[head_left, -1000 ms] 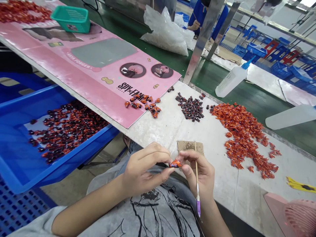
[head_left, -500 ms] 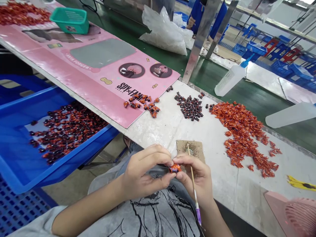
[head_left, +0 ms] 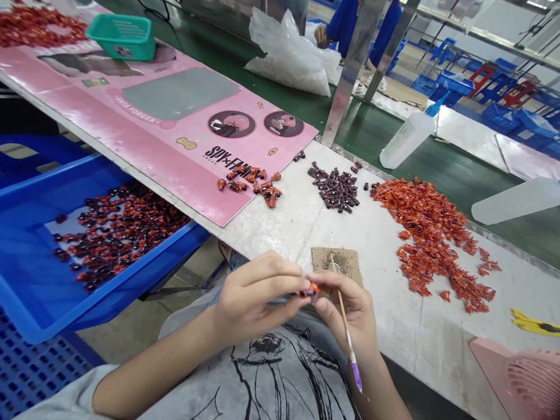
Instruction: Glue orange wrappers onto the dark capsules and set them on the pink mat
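Head view, looking down across a white bench (head_left: pixel 280 233). Left hand (head_left: pixel 256 297) and right hand (head_left: pixel 347 309) close together just off the bench edge, above the lap, fingers of both curled and clamped on a small orange-wrapped piece (head_left: pixel 310 290), the piece held in the air between the two sets of fingertips. Pinched against the right palm, a thin wooden stick (head_left: pixel 343 309) with a purple tip, its upper end over a square of brown cardboard (head_left: pixel 336 262) lying on the bench.

Beyond the hands, a large heap of orange-wrapped pieces (head_left: pixel 431 239) on the right of the bench, and a smaller cluster of dark-ended pieces (head_left: pixel 335 189) just beside it. A few orange pieces (head_left: pixel 249 185) on a pink printed board (head_left: pixel 175 99). In a blue plastic crate (head_left: pixel 26 280) at the left, a spread of dark and orange pieces (head_left: pixel 118 236), apparently the finished lot. Judging by the heap's size, far more pieces left on the bench than the crate's layer suggests done. Farther off, a co-worker's blue sleeve (head_left: pixel 345 23).
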Available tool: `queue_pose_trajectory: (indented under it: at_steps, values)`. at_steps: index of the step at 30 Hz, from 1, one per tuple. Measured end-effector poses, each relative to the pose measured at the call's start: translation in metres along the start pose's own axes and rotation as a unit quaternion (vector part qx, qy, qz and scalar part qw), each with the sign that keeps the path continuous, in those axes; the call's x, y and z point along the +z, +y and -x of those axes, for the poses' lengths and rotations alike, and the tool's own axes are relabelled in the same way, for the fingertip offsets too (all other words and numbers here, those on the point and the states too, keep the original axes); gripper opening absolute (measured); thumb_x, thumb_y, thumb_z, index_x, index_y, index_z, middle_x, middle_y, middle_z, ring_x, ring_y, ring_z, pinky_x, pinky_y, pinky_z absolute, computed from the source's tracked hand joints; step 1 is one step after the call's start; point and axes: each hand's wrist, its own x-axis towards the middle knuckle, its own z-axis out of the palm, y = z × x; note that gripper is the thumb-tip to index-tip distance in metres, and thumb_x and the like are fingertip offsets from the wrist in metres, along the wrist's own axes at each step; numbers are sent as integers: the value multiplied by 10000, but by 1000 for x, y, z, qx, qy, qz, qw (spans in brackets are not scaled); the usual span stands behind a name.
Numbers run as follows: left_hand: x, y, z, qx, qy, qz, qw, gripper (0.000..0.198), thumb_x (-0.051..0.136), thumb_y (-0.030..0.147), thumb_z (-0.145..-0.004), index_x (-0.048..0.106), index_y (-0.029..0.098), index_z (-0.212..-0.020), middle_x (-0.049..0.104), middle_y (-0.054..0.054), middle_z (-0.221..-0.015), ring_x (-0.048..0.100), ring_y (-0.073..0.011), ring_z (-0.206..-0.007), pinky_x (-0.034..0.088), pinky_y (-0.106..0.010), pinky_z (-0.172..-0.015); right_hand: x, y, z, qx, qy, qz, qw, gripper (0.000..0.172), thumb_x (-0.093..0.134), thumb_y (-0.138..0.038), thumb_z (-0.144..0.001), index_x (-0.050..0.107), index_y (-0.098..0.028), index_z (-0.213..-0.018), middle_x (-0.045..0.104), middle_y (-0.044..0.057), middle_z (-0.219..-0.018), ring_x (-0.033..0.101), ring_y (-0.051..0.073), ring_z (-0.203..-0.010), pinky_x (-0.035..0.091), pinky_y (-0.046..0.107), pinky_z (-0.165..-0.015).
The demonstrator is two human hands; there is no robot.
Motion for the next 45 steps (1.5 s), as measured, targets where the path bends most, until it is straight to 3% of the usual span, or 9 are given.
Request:
queue_pose_trajectory:
  at_steps: [6,10,13,22,31,37,40,42,45]
  values:
    - [-32,-85,2,-54,64,-263,961,19,673,191,-876,671,200,-860,746,-42,-845,695,-166,-731,576,-278,-680,-12,0,2,4,77,26,997,197,669,-376,-914,736,-264,-1062,806,65,-985,753,184,-796,614,279,-649]
    - [-55,-139,7,-130,20,-353,926,135,576,270,-891,659,215,-800,744,-58,-834,705,-216,-776,584,-331,-713,-27,6,7,4,116,55,992,170,660,-367,-921,746,-258,-1020,812,51,-916,761,183,-797,618,266,-660]
    - [-61,-156,10,-141,4,-368,919,155,556,284,-883,656,216,-787,739,-64,-831,709,-239,-806,581,-353,-750,-35,14,12,16,133,58,989,174,646,-364,-932,749,-267,-1034,810,46,-919,760,179,-829,609,249,-674]
    - [-57,-152,9,-176,-43,-360,915,221,505,313,-924,673,217,-816,734,-77,-882,696,-243,-861,557,-353,-796,-39,24,16,57,146,60,986,229,653,-406,-921,751,-239,-1042,803,87,-937,756,217,-854,612,305,-704]
    - [-62,-146,4,-201,-84,-312,925,134,613,321,-879,677,207,-853,746,-70,-930,694,-233,-871,559,-347,-820,-33,15,8,49,132,60,988,195,670,-411,-906,759,-253,-977,807,58,-851,761,201,-779,624,297,-691]
    - [-61,-137,-4,-178,-77,-279,940,200,578,368,-907,664,188,-920,731,-97,-997,690,-233,-933,560,-353,-861,-40,21,14,46,143,22,988,278,616,-440,-939,716,-244,-1108,782,63,-906,726,201,-818,585,319,-721]
    - [-45,-131,-22,-137,-90,-261,951,218,540,343,-938,656,167,-996,712,-120,-1062,676,-245,-1008,550,-376,-903,-42,25,17,43,151,-1,988,474,467,-580,-969,666,-212,-1192,747,86,-899,692,220,-799,559,352,-688]
    - [-23,-128,-39,-106,-150,-253,950,218,528,297,-948,649,150,-1055,696,-135,-1116,656,-257,-1070,527,-397,-955,-43,29,19,37,185,2,982,584,377,-665,-958,632,-213,-1227,711,94,-948,669,225,-819,551,371,-707]
    - [21,-125,-63,-75,-258,-236,934,226,584,234,-921,645,142,-1119,688,-127,-1140,649,-251,-1084,522,-370,-959,-44,34,21,-7,265,46,963,515,439,-678,-931,649,-242,-1110,637,55,-923,615,199,-833,523,349,-755]
